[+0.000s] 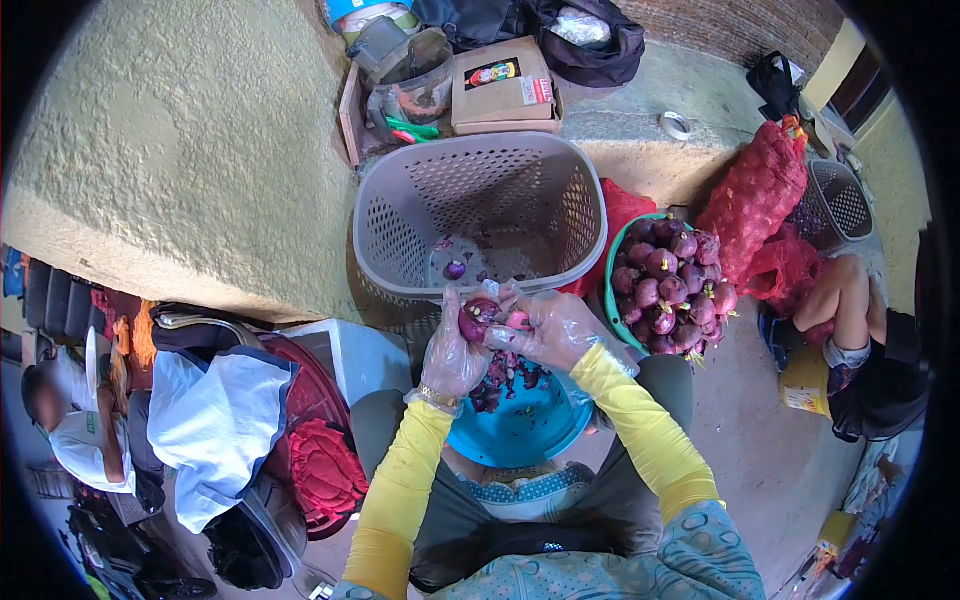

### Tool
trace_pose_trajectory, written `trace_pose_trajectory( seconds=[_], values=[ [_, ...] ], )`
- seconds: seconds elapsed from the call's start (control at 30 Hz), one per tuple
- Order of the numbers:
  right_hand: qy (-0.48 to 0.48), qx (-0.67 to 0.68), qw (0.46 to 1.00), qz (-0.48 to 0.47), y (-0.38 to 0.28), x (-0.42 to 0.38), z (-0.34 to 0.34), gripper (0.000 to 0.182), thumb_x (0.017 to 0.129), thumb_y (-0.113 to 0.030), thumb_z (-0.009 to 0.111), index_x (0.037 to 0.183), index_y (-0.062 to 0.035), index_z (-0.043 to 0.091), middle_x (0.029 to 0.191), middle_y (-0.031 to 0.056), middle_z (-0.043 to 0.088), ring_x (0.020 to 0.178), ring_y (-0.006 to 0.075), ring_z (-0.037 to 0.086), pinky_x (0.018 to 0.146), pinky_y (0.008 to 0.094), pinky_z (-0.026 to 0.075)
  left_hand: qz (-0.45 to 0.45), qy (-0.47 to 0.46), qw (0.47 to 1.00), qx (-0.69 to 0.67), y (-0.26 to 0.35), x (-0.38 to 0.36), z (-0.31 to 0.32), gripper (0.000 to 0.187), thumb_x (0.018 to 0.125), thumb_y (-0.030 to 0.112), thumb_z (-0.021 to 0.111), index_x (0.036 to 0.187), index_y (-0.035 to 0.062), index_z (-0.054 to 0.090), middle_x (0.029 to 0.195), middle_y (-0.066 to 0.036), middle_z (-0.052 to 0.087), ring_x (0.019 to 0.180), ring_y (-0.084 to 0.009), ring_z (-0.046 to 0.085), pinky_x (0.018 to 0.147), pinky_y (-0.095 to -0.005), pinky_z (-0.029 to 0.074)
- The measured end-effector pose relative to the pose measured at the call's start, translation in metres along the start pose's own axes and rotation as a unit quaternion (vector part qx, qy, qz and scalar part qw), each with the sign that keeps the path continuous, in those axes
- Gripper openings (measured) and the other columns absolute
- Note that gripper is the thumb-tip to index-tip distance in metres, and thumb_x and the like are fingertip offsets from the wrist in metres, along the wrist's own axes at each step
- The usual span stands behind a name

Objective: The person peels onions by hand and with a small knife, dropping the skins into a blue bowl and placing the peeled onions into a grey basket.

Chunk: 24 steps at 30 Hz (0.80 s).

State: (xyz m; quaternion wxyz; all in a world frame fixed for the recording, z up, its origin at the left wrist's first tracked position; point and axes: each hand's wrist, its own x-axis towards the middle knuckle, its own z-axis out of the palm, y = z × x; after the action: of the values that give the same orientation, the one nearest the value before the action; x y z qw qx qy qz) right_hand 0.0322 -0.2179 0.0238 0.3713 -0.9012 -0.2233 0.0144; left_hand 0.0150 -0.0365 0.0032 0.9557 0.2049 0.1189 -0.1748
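My left hand (453, 350), in a clear plastic glove, holds a purple onion (479, 318) above a blue basin (520, 425). My right hand (560, 325), gloved the same way, is closed beside it around something pinkish that its fingers partly hide. Dark purple peels (505, 378) lie in the basin, which stands between my knees. Just beyond my hands is a large grey perforated basket (480, 290) with one small onion (455, 270) and some scraps on its bottom. A green-rimmed tub (612, 290) heaped with purple onions (668, 290) stands to the right.
Behind the tub leans a full red mesh sack (760, 185), with another grey basket (842, 200) beyond. A cardboard box (505, 85) and a tape roll (675, 125) rest on the ledge. A person (85, 430) is at far left; another person's bent leg (835, 300) shows at right.
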Motion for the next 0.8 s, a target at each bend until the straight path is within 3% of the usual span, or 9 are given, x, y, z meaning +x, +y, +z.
trace_pose_trajectory(
  seconds=[0.1,0.2,0.27,0.33,0.4,0.47,0.53,0.67,0.8],
  values=[
    [-0.002,-0.016,1.0,0.005,-0.007,0.0,-0.004,0.042,0.085,-0.057,0.068,0.103,-0.0198,0.075,0.076,0.0164,0.069,0.072,0.0371,0.068,0.065,0.0468,0.055,0.003,0.004,1.0,0.003,0.001,-0.001,0.0,0.057,0.105,0.048,0.039,0.119,-0.0046,0.054,0.139,-0.027,0.05,0.131,-0.0376,0.049,0.104,-0.0449,0.051],
    [-0.002,0.061,0.998,-0.016,-0.002,0.0,-0.001,0.043,0.086,-0.054,0.069,0.102,-0.0141,0.074,0.079,0.0192,0.068,0.076,0.0376,0.068,0.068,0.0473,0.054,0.007,-0.029,0.999,0.021,0.005,-0.003,0.0,0.049,0.105,0.042,0.045,0.12,-0.0037,0.055,0.137,-0.025,0.053,0.128,-0.0363,0.052,0.104,-0.0451,0.051],
    [-0.02,0.11,0.994,0.017,0.002,0.001,0.0,0.045,0.088,-0.052,0.068,0.1,-0.0088,0.073,0.081,0.0214,0.068,0.078,0.039,0.068,0.07,0.0486,0.053,0.012,-0.053,0.997,0.045,0.007,-0.005,0.003,0.045,0.105,0.038,0.048,0.122,-0.0033,0.055,0.135,-0.024,0.055,0.126,-0.0353,0.054,0.104,-0.0451,0.051],
    [-0.027,0.101,0.994,0.035,0.002,0.002,-0.005,0.045,0.088,-0.051,0.068,0.099,-0.0076,0.073,0.081,0.021,0.069,0.078,0.0396,0.068,0.07,0.0492,0.053,0.016,-0.078,0.995,0.063,0.008,-0.005,0.005,0.034,0.104,0.028,0.052,0.128,0.0039,0.055,0.129,-0.02,0.058,0.122,-0.0313,0.057,0.103,-0.0469,0.05],
    [-0.031,0.091,0.994,0.053,0.004,0.002,-0.005,0.045,0.088,-0.05,0.068,0.098,-0.0065,0.072,0.081,0.0206,0.069,0.077,0.0402,0.067,0.069,0.0499,0.053,0.029,-0.085,0.993,0.072,0.007,-0.006,0.008,0.032,0.103,0.025,0.054,0.128,0.0045,0.055,0.125,-0.018,0.059,0.12,-0.0301,0.058,0.102,-0.0455,0.051],
    [0.02,0.015,1.0,-0.01,0.009,-0.001,0.002,0.044,0.088,-0.049,0.069,0.095,-0.0053,0.072,0.079,0.0214,0.068,0.076,0.0383,0.069,0.067,0.0441,0.053,0.043,-0.092,0.992,0.081,0.005,-0.007,0.008,0.03,0.102,0.022,0.056,0.127,0.0052,0.054,0.121,-0.017,0.061,0.119,-0.0289,0.058,0.101,-0.0441,0.051],
    [0.003,-0.028,0.999,-0.016,-0.005,0.002,-0.011,0.047,0.087,-0.052,0.069,0.093,-0.0057,0.072,0.076,0.0201,0.067,0.072,0.0384,0.068,0.065,0.0452,0.053,0.032,-0.073,0.995,0.061,0.004,-0.007,0.003,0.031,0.101,0.019,0.057,0.129,0.0046,0.054,0.118,-0.016,0.062,0.115,-0.0273,0.06,0.097,-0.0389,0.054],
    [-0.027,-0.138,0.989,-0.046,-0.003,0.001,-0.008,0.051,0.083,-0.059,0.068,0.088,-0.0087,0.072,0.063,0.0144,0.064,0.062,0.035,0.066,0.059,0.0456,0.051,0.027,-0.071,0.994,0.079,0.004,-0.007,-0.008,0.029,0.102,0.02,0.056,0.126,0.0041,0.055,0.117,-0.014,0.062,0.111,-0.0262,0.062,0.096,-0.0375,0.055],
    [-0.031,-0.161,0.983,-0.083,-0.007,-0.003,-0.004,0.05,0.081,-0.061,0.069,0.082,-0.0108,0.071,0.059,0.0116,0.062,0.059,0.0314,0.065,0.056,0.0436,0.051,0.024,-0.018,0.996,0.087,0.004,-0.009,-0.003,0.026,0.102,0.021,0.056,0.12,0.0036,0.058,0.115,-0.013,0.063,0.108,-0.0262,0.063,0.097,-0.0377,0.055]
  ],
)
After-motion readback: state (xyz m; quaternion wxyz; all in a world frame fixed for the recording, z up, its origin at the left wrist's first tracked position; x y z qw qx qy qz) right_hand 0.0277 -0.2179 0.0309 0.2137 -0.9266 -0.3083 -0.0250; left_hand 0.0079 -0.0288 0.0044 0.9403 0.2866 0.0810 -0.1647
